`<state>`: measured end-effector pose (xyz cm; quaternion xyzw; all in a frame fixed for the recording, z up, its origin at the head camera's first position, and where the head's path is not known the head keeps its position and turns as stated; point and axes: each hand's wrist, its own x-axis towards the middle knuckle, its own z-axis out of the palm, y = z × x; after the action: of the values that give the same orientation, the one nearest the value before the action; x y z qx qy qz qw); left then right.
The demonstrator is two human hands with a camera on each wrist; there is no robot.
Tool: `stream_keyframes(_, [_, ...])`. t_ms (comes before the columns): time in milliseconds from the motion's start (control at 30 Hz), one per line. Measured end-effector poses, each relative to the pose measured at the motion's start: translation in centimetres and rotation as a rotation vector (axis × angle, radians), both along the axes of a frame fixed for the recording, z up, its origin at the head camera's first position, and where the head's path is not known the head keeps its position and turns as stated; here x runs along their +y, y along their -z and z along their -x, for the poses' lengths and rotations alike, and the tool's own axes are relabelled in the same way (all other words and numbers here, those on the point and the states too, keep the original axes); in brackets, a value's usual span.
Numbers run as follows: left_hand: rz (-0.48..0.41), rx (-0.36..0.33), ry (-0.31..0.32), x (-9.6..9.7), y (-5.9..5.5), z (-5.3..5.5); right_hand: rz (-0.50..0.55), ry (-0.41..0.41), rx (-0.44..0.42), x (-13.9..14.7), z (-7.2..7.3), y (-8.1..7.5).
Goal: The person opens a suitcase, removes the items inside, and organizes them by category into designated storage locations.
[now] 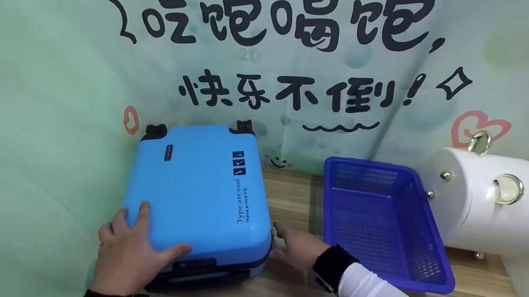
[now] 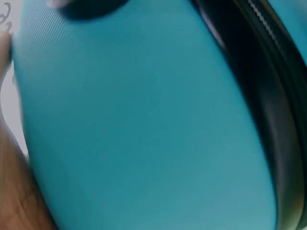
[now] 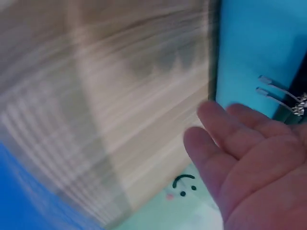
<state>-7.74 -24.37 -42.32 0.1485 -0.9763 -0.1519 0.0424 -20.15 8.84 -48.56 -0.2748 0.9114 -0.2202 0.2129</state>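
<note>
A bright blue hard-shell suitcase (image 1: 194, 185) lies flat on the wooden table, its black wheels toward the wall. My left hand (image 1: 128, 251) rests on its near left corner with fingers and thumb spread. In the left wrist view, the blue shell (image 2: 144, 124) and a dark seam with a zipper (image 2: 268, 33) fill most of the picture. Beside the suitcase's right side is my right hand (image 1: 301, 247). The right wrist view shows that hand's fingers (image 3: 225, 129) extended near two metal zipper pulls (image 3: 276, 91); whether they touch the suitcase I cannot tell.
A dark blue plastic basket (image 1: 328, 206) with perforated walls stands right of the suitcase. Beyond it, a white cylindrical container (image 1: 511, 227) with gold fittings stands on small feet. A printed cloth (image 1: 284, 136) covers the wall behind and at the sides.
</note>
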Motion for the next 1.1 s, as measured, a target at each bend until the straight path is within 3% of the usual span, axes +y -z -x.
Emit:
stream_keyframes(100, [-0.030,-0.020,0.086,-0.8,0.0,-0.2,0.036,-0.009,0.006,-0.2,0.1,0.3])
stream_keyframes(233, [-0.012,-0.025,0.129,-1.1,0.3,-0.3,0.063,-0.003,0.057,-1.0,0.2,0.7])
stream_keyframes(500, [0.034,0.015,0.063,0.4,0.8,-0.6,0.144,0.059,0.144,-1.4,1.0,1.5])
stream_keyframes(700, [0.049,0.011,-0.002,2.4,0.9,-0.9,0.077,0.072,0.276,-0.7,1.6,1.4])
stream_keyframes(1000, [0.004,-0.023,-0.047,4.4,1.1,-1.0,0.054,0.141,0.268,0.8,0.2,0.8])
stream_keyframes(1100, [0.018,-0.011,-0.053,5.0,1.3,-1.0,0.043,0.135,0.318,1.3,-0.3,0.5])
